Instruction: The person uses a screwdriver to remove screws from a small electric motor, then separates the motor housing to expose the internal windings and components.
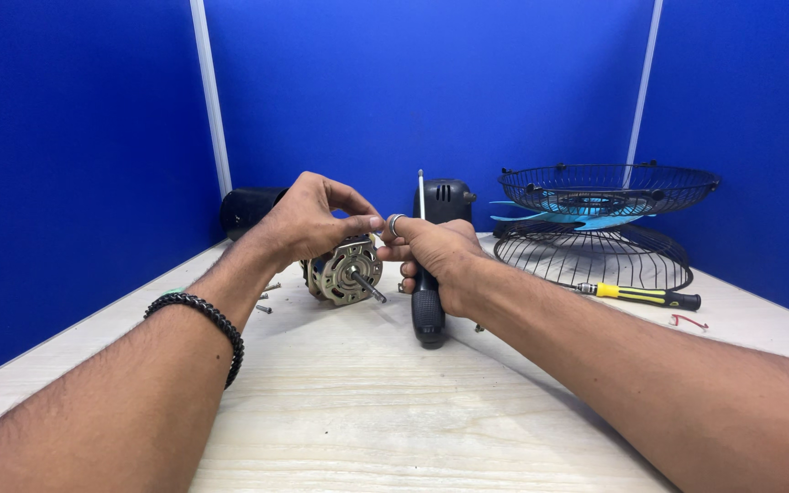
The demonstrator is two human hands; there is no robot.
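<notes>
Black-handled screwdriver (426,297) stands upright, long axis vertical, clenched in right hand (437,258). Left hand (308,219) pinches a small ring (395,222) beside its shaft, above the motor (343,271) on the tabletop (349,402).

On the desk (340,402): one fan motor (344,271), two screwdrivers (426,292) (641,295), two wire fan guards (606,187) (593,256), one blue fan blade (586,219), several loose screws (265,309).

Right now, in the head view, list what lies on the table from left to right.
Black housing → loose screws → fan motor → black-handled screwdriver in the right hand → wire fan guards → yellow-and-black screwdriver → small red wire.
</notes>
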